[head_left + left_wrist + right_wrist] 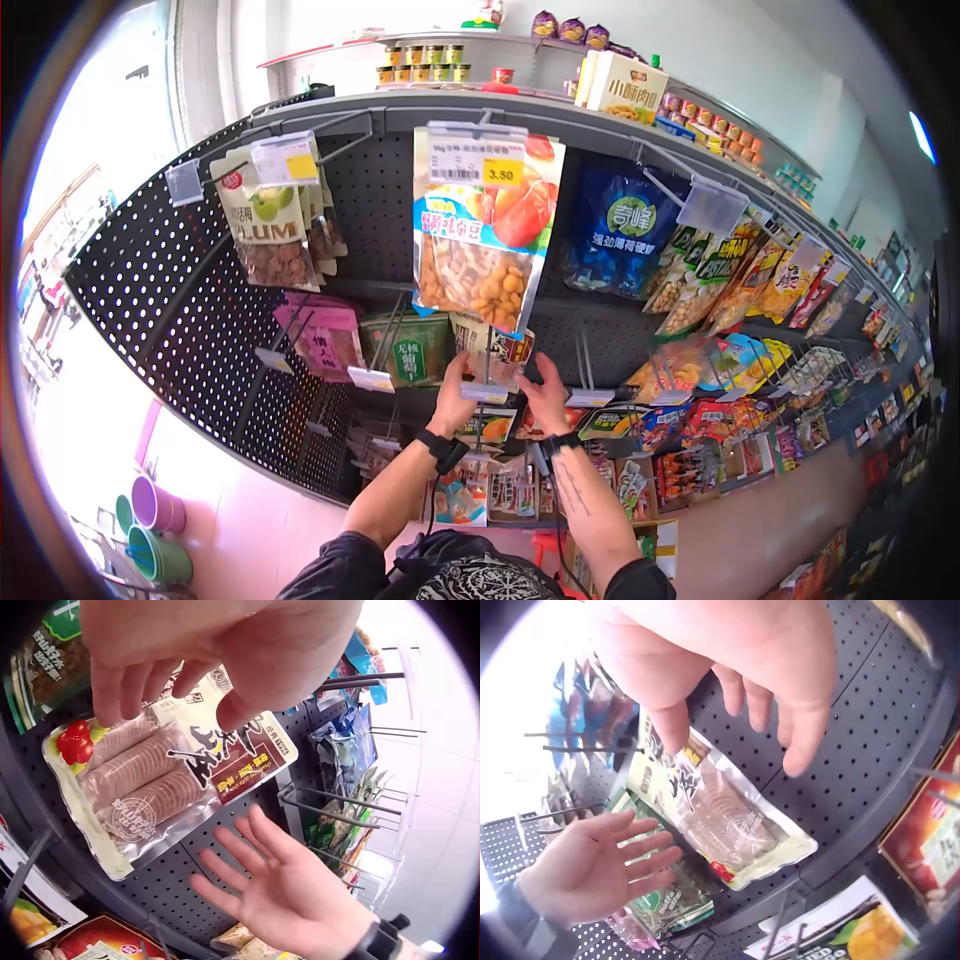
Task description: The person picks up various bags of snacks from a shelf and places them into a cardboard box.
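Observation:
A clear-fronted packet of haw discs stacked in rolls (pixel 150 769), with a cream and maroon label, hangs on the rack against the dark pegboard. My left hand (pixel 456 398) is at its left side, fingers spread and loosely bent; in the left wrist view they overlap the packet's upper edge. On the other side my right hand (pixel 545 396) is apart from the packet, palm turned inward and fingers extended. In the right wrist view its thumb (pixel 671 731) overlaps the label end. A large bag of nuts or beans (pixel 480 250) with a 3.50 price tag hangs above both hands.
Metal hooks with tag holders (pixel 485 393) jut out between and around the hands. Green bags (pixel 408 350) and a pink bag (pixel 328 340) hang at left. Blue mint bags (pixel 620 230) are at upper right. More snack packs fill the lower shelves; buckets (pixel 158 503) stand at lower left.

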`<state>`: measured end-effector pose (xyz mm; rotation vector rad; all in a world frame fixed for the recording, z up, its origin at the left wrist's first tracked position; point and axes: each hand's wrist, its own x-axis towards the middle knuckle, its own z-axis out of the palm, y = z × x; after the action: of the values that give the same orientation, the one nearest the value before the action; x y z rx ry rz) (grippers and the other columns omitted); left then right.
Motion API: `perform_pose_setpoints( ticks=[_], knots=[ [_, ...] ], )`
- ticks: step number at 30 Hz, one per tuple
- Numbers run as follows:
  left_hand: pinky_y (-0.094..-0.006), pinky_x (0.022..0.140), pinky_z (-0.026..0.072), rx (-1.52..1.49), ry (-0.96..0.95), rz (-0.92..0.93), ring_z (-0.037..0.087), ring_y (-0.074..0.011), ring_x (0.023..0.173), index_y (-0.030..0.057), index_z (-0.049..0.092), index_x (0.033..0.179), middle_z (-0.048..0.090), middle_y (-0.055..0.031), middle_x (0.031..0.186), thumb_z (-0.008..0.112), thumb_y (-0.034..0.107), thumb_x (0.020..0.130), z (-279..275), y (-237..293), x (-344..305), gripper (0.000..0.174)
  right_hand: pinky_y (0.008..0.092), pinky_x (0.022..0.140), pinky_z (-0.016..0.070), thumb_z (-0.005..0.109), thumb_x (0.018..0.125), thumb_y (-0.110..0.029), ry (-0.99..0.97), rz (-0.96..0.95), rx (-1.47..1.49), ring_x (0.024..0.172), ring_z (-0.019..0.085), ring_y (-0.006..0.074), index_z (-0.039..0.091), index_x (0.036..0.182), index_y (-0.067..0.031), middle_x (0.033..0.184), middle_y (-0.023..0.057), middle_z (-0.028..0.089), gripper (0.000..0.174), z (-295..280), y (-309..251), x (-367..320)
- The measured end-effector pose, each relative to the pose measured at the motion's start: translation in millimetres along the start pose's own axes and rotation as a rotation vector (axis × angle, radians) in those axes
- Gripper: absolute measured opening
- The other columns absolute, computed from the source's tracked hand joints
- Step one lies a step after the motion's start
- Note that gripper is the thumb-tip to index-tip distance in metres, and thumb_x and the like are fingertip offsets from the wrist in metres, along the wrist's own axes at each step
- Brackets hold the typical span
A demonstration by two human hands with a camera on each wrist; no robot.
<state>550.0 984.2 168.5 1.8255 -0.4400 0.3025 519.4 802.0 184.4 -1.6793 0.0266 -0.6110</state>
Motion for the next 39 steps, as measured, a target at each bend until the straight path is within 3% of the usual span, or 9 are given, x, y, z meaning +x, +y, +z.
perform_pose_setpoints(
  ticks=[9,11,15,19,25,31,36,37,39],
  knots=[
    [-0.0351,0.096,0.0409,-0.157,-0.091,-0.071,0.047,-0.0274,0.119,-0.002,0.03,0.136,0.04,-0.0178,0.134,0.055,0.003,0.087,-35.9,-7.8,-7.9,0.055,0.0218,0.07,0.0428,0.061,0.088,-0.012,0.072,0.127,0.112,0.077,0.054,0.0062,0.062,0.105,0.0006,0.089,0.0002,0.063,0.021,22.6,-33.1,-23.3],
    [-0.034,0.094,0.0416,0.142,-0.03,0.1,0.049,-0.0255,0.117,-0.0021,0.029,0.136,0.042,-0.0177,0.133,0.051,0.0,0.088,-48.8,9.3,-17.5,0.053,0.0203,0.073,0.0416,0.059,0.089,-0.01,0.141,0.187,0.37,0.079,0.053,0.0053,0.061,0.107,0.001,0.091,-0.0008,0.063,0.021,16.2,-41.7,-47.2],
    [-0.028,0.087,0.0453,-0.628,-0.18,-0.218,0.056,-0.0171,0.104,-0.0013,0.033,0.132,0.056,-0.0122,0.118,0.051,-0.004,0.088,-61.3,32.5,-41.1,0.048,0.0213,0.081,0.0427,0.058,0.09,-0.009,0.061,0.222,0.433,0.087,0.055,0.0074,0.059,0.11,0.002,0.099,0.0021,0.063,0.022,0.3,-66.7,-84.5],
    [-0.0253,0.081,0.0474,-0.647,-0.204,-0.305,0.059,-0.0128,0.093,-0.0011,0.047,0.117,0.062,-0.0088,0.104,0.055,-0.004,0.086,-86.5,46.9,-72.6,0.032,0.022,0.08,0.0443,0.059,0.089,-0.01,0.123,0.433,0.404,0.088,0.056,0.008,0.059,0.109,0.0026,0.098,0.0025,0.063,0.023,-9.0,-99.9,-109.1],
    [-0.0233,0.077,0.0436,-0.446,-0.122,-0.164,0.054,-0.0097,0.084,-0.0015,0.053,0.104,0.06,-0.0046,0.095,0.051,0.0,0.088,-111.6,54.7,-92.0,0.017,0.0241,0.069,0.0475,0.063,0.086,-0.016,-0.282,0.589,0.276,0.082,0.058,0.0094,0.061,0.102,0.0005,0.092,0.0027,0.064,0.023,-39.7,-115.0,-126.3],
    [-0.0175,0.066,0.0402,-0.448,-0.084,-0.195,0.05,-0.0046,0.075,0.0018,0.048,0.11,0.058,-0.0019,0.095,0.048,0.003,0.092,-107.8,58.1,-85.2,0.017,0.0271,0.065,0.0475,0.065,0.082,-0.016,-0.22,0.221,-0.013,0.072,0.061,0.0116,0.061,0.095,-0.0004,0.082,0.009,0.066,0.021,-42.2,-117.6,-116.0],
    [-0.02,0.067,0.0437,-0.244,-0.513,-0.266,0.053,-0.0062,0.074,0.0015,0.052,0.097,0.059,-0.0013,0.085,0.052,0.002,0.089,-60.7,45.3,-117.1,0.008,0.0327,0.06,0.05,0.067,0.075,-0.038,-0.466,0.206,-0.234,0.066,0.065,0.022,0.061,0.092,0.0,0.081,0.0151,0.066,0.042,-108.1,-61.4,-163.2],
    [-0.0215,0.07,0.0454,-0.243,-0.585,-0.368,0.056,-0.0077,0.076,0.0003,0.054,0.094,0.06,-0.0027,0.084,0.052,-0.002,0.087,-39.6,64.6,-125.2,0.008,0.0324,0.054,0.0494,0.064,0.078,-0.041,-0.695,0.512,-0.271,0.056,0.064,0.022,0.062,0.094,-0.0012,0.076,0.015,0.066,0.043,-138.6,-77.3,-167.6],
    [-0.0229,0.072,0.0466,-0.261,-0.707,-0.38,0.057,-0.0092,0.079,-0.0009,0.056,0.095,0.062,-0.0046,0.088,0.053,-0.005,0.085,9.3,69.6,-144.6,0.011,0.0309,0.05,0.0488,0.057,0.085,-0.045,-0.413,0.45,-0.124,0.051,0.063,0.0196,0.069,0.088,-0.0083,0.059,0.0084,0.063,0.038,-180.1,-62.3,-209.3]
  ],
)
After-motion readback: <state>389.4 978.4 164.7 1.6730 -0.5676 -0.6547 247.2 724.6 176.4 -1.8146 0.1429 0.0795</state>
